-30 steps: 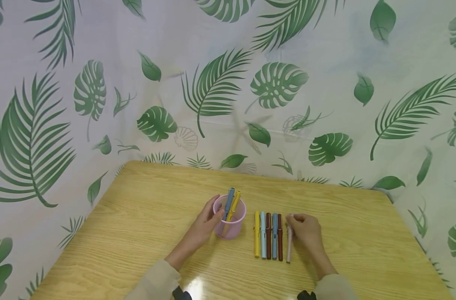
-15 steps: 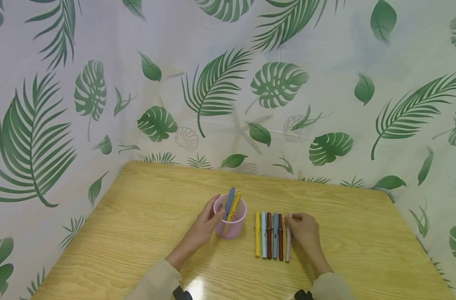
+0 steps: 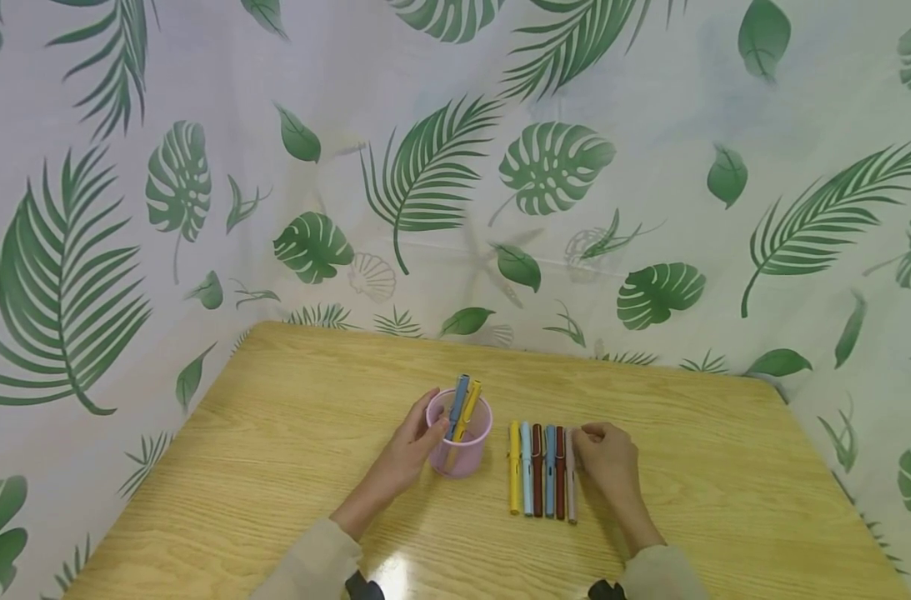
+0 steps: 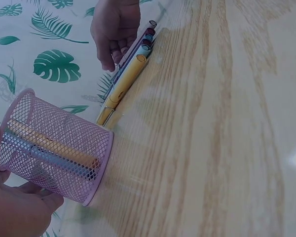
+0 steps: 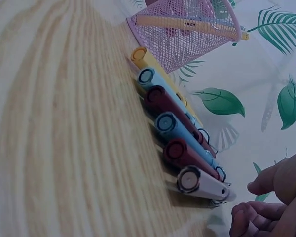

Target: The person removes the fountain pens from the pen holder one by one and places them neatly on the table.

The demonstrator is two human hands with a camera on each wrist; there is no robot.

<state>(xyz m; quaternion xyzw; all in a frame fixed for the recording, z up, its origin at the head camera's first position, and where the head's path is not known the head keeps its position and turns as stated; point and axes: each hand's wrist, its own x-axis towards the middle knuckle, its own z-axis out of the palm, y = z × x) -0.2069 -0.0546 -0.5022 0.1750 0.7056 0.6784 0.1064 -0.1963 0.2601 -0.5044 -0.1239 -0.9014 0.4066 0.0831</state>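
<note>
A pink mesh pen cup [image 3: 458, 460] stands on the table with a blue pen [image 3: 457, 408] and a yellow pen [image 3: 467, 412] leaning inside it. My left hand [image 3: 406, 454] grips its left side, the thumb near the rim. To the right of the cup, several capped pens lie side by side, from a yellow pen [image 3: 514, 475] to a pale pink pen [image 3: 572, 483] at the right end. My right hand [image 3: 611, 462] rests beside that pale pink pen's far end. In the right wrist view its thumb and loosely curled fingers [image 5: 259, 212] stand apart from the pen, holding nothing.
Between the row's two ends lie a light blue pen [image 3: 527, 475], a blue pen [image 3: 550, 479] and two dark red pens. The wooden table [image 3: 335, 367] meets a leaf-printed cloth [image 3: 440, 283] at its back and left edges.
The pale pink pen has slid left against the row, closing the gap beside the dark red pen. My right hand shifted left with it, then let go. My left hand and the cup stayed put.
</note>
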